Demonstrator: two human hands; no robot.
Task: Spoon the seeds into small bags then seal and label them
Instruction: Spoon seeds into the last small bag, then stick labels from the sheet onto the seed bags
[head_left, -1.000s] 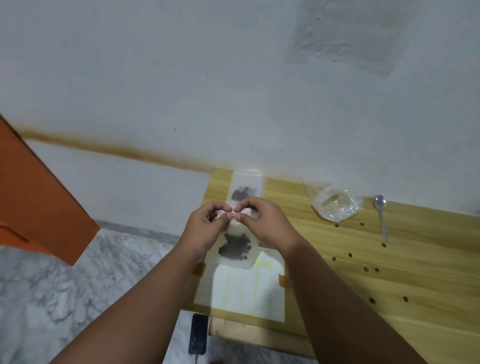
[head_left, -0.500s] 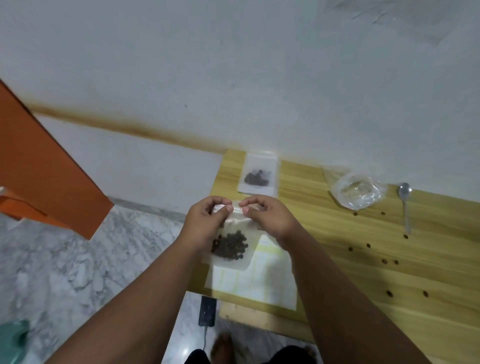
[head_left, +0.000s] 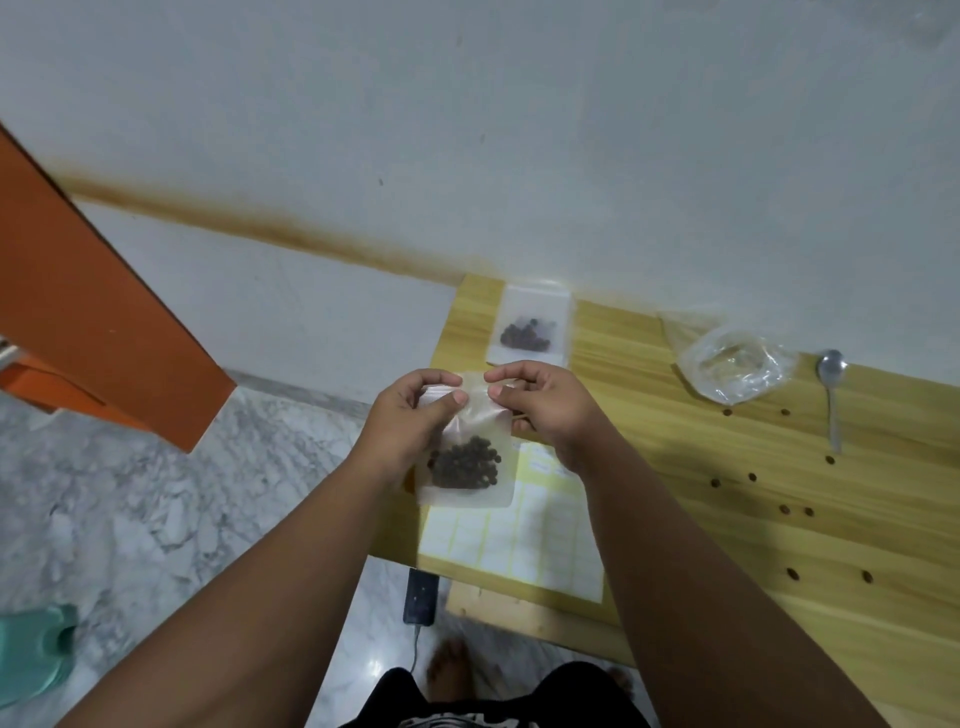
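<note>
A small clear bag (head_left: 470, 457) with a heap of dark seeds in its lower half hangs upright above the table's left end. My left hand (head_left: 415, 415) pinches its top strip at the left, thumb in front. My right hand (head_left: 540, 405) pinches the same strip at the right. A second small bag (head_left: 530, 332) with dark seeds lies flat by the wall. Under my hands lies a white and yellow label sheet (head_left: 519, 540). A metal spoon (head_left: 831, 395) lies at the right.
A crumpled clear plastic bag (head_left: 732, 366) sits left of the spoon. Several loose seeds (head_left: 795, 512) are scattered over the wooden table (head_left: 727, 519). A phone (head_left: 420, 595) with a cable lies on the marble floor. An orange panel (head_left: 93, 322) stands at left.
The view has tilted downward. Both hands lifted the bag slightly and slid apart along its top strip, the left toward the left corner.
</note>
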